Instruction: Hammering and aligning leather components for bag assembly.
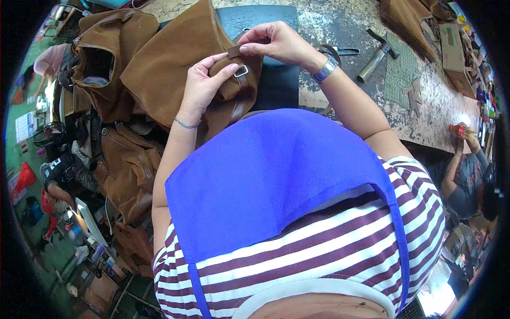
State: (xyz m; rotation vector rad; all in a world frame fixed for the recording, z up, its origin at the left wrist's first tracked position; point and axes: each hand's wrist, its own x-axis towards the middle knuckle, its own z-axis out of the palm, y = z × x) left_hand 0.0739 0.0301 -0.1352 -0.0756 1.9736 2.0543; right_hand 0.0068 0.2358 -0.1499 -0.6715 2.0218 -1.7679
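A brown suede-like bag point(172, 61) lies across the worktable in front of me. My right hand point(276, 43) pinches a small dark brown leather strap piece point(234, 51) between thumb and fingers. My left hand point(208, 80) has its fingertips at the other end of that strap piece, while its thumb presses on the bag's small pocket point(227, 87). Just beside the left thumb sits a silver buckle point(241, 71) on a narrow strap. What lies beneath the fingers of both hands is hidden.
A hammer point(378, 58) and pliers point(348, 51) lie on the worn tabletop point(340, 93) to the right, near leather scraps point(413, 95). More brown bags point(114, 64) crowd the left side. A cardboard box point(457, 61) stands far right. Other people work at both sides.
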